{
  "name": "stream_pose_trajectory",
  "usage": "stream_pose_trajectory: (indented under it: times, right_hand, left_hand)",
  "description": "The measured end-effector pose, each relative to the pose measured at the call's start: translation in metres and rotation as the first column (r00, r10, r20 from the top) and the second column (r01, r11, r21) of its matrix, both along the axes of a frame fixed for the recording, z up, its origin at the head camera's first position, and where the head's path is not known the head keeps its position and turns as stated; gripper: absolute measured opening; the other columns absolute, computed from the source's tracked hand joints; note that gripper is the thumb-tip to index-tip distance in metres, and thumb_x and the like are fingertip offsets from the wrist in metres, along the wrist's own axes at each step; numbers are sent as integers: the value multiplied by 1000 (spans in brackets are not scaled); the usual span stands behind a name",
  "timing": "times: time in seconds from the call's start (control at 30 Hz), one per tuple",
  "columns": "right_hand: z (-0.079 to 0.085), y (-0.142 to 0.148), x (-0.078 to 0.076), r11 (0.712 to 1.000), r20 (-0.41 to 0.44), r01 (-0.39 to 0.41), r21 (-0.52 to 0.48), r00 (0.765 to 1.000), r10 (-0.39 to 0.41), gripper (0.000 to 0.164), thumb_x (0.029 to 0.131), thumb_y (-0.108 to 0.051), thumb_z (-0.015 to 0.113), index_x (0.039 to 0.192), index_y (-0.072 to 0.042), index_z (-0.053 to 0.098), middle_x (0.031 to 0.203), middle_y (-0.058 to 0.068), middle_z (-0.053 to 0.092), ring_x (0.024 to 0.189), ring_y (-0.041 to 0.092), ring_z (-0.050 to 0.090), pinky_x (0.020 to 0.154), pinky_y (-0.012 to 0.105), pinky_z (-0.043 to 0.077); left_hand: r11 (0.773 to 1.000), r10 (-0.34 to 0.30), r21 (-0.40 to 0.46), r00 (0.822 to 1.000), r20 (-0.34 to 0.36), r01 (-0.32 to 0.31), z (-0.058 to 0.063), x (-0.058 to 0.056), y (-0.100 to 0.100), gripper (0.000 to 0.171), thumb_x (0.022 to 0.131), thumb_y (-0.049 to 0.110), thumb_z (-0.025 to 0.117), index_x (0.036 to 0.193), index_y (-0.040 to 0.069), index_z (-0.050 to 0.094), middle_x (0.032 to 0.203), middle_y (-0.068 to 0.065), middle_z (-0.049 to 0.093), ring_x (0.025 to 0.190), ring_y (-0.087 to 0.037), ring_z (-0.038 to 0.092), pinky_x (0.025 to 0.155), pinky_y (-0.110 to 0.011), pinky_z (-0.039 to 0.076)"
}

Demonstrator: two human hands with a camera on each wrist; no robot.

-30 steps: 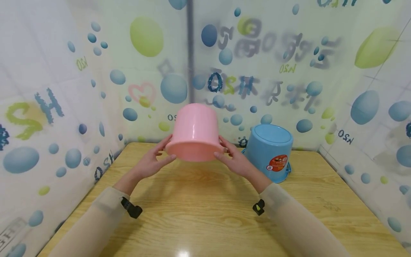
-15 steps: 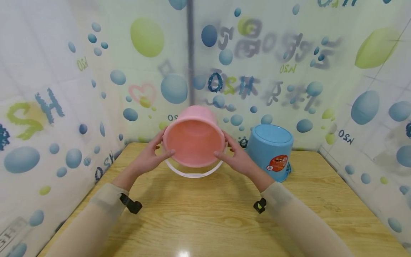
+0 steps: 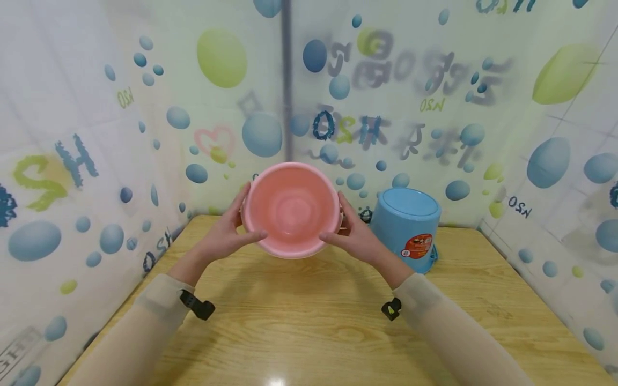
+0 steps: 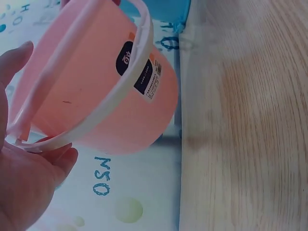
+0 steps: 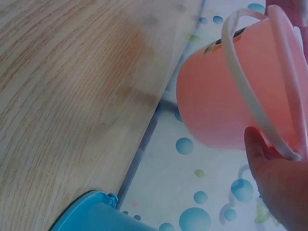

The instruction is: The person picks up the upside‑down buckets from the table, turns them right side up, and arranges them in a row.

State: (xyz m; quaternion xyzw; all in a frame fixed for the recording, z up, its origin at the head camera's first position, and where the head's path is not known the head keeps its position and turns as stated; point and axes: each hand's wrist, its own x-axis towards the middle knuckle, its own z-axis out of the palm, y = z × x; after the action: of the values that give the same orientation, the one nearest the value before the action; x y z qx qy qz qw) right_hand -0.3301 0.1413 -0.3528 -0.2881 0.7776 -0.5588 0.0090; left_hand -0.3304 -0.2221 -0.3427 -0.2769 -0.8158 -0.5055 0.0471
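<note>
A pink bucket (image 3: 292,206) is held up over the far part of the table, its mouth turned toward me so the inside and bottom show in the head view. My left hand (image 3: 223,236) grips the rim on the left side, thumb over the front edge and fingers behind. On the opposite side my right hand (image 3: 356,236) grips the rim the same way. The wrist views show a white handle (image 4: 115,96) hanging along the bucket's underside, and a dark label (image 4: 144,79) on its wall.
A blue bucket (image 3: 405,225) with a red sticker stands upside down on the wooden table (image 3: 299,316), right of the pink one. A patterned curtain (image 3: 222,107) encloses the back and both sides of the table.
The pink bucket has tipped from nearly mouth-down to mouth facing me. Its white handle swung into view, then passed mostly behind it. Both hands kept their hold; the blue bucket stayed put.
</note>
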Motion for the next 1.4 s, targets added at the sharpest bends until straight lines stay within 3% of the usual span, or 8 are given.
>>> stream_pose_trajectory:
  times: [0.2,0.37,0.6,0.77,0.97,1.1,1.23,1.4]
  right_hand:
    - [2,4,0,1000,13,5,5,1000,-5,119,99,-30,84,177,-41,-4,171,18,45,140,40,64,112,55,58]
    - [4,7,-2,1000,-23,-17,4,1000,17,131,94,-26,90,178,-26,-10,167,22,51,142,47,60,118,64,51]
    - [4,9,-4,999,-60,-9,34,998,11,132,91,-29,94,179,-25,-5,159,28,56,137,44,63,117,70,48]
    - [6,8,-3,998,-90,26,52,996,-21,118,97,-25,88,178,-34,3,162,25,53,135,40,63,115,69,50]
    - [6,7,-6,999,-68,31,39,997,-29,107,101,-45,81,178,-38,8,168,19,48,143,40,58,114,66,52]
    - [2,8,-8,1000,-42,-8,9,999,8,112,98,-60,76,178,-34,3,170,20,47,146,44,58,112,54,57]
    - [-2,9,-11,1000,-16,-19,-3,1000,19,106,105,-53,72,179,-27,1,169,24,48,149,46,55,118,53,54]
    - [-5,9,-13,996,19,55,69,998,-56,95,110,-45,67,179,-27,4,175,17,40,157,40,48,124,60,46]
  left_hand:
    - [999,17,-29,1000,-23,-18,3,0,-2,124,95,17,88,177,38,-3,185,-7,17,151,-43,51,106,-36,59]
    - [999,5,-37,1000,-26,-6,4,-1,-5,123,95,18,88,178,33,-1,184,-6,19,150,-40,51,113,-50,56]
    - [999,-38,-18,999,-15,38,5,-1,-10,120,95,14,87,179,30,2,183,-6,19,144,-43,52,103,-37,61]
    - [999,-9,-40,999,-36,7,6,-2,-9,116,97,16,86,179,26,5,183,-9,22,141,-43,56,102,-31,60]
    - [998,27,-56,999,-31,-28,4,-4,-4,107,103,24,81,179,21,6,186,-9,14,151,-49,51,112,-57,58]
    - [997,37,-63,999,-21,-38,0,-6,-2,103,105,27,78,179,17,7,186,-11,13,155,-54,45,110,-63,58]
    - [991,81,-104,997,-7,-81,-3,-7,0,100,106,35,75,179,21,8,185,-11,18,154,-48,47,112,-63,57]
    - [983,125,-134,992,4,-124,-9,-9,3,98,107,42,72,179,22,9,183,-12,25,151,-42,48,116,-63,53]
